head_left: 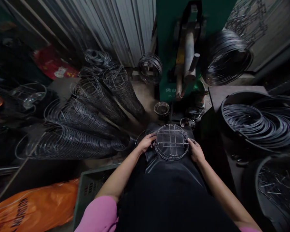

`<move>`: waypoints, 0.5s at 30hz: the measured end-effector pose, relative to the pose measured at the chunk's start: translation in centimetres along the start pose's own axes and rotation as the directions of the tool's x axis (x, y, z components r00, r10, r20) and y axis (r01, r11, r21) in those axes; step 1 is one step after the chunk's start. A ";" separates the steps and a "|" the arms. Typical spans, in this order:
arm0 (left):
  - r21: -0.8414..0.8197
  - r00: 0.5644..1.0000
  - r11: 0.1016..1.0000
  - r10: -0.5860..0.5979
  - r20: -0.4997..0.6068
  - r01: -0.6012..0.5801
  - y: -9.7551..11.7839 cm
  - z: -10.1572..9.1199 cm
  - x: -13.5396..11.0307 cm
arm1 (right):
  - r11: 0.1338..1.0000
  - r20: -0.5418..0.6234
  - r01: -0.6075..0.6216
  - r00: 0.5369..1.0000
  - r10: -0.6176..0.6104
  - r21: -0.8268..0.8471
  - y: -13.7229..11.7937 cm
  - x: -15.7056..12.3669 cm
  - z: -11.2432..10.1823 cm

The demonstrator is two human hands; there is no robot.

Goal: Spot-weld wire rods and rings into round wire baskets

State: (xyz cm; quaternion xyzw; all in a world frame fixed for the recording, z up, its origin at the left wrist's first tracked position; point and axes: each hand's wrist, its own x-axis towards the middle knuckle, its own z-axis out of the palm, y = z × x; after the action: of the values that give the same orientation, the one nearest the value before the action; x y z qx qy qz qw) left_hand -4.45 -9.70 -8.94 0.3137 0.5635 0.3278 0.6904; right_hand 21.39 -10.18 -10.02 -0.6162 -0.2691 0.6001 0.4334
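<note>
Between my two hands is a round wire rack point(172, 141) with a grid of crossed rods inside its ring. It lies over the dark apron on my lap. My left hand point(147, 142) grips the rack's left rim, fingers closed round the wire. On the opposite rim, my right hand point(195, 150) pinches the wire between thumb and fingers. Part of another wire ring point(139, 137) shows behind my left hand. In front of the rack stands a green machine point(166, 48) with a thick metal arm point(189, 53) reaching down.
Tall stacks of wire racks point(74, 141) stand at left. A black tub point(232, 96) of loose rings and another tub point(257, 180) of short rods are at right. A wire coil point(226, 58) hangs beside the machine. A green crate point(81, 187) and orange sack point(38, 206) lie lower left.
</note>
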 end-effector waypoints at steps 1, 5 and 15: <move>0.026 1.000 1.000 -0.001 0.007 0.001 0.2 0.0 0.2 | 0.999 0.001 -0.027 1.000 0.027 0.040 0.0 -0.2 -0.1; 0.138 1.000 0.990 0.017 -0.024 -0.014 0.3 0.3 0.1 | 0.984 0.033 -0.076 0.997 0.071 0.161 -0.2 -0.3 -0.7; 0.372 0.998 0.928 0.016 -0.060 0.007 0.9 0.7 -0.4 | 1.000 0.013 0.013 1.000 -0.013 -0.015 -0.1 0.7 -0.7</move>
State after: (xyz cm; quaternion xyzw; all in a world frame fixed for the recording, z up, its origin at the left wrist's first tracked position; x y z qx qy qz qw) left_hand -3.92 -9.53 -7.83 0.4299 0.6359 0.2262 0.5998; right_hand 22.20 -9.65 -10.39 -0.6136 -0.2806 0.5992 0.4309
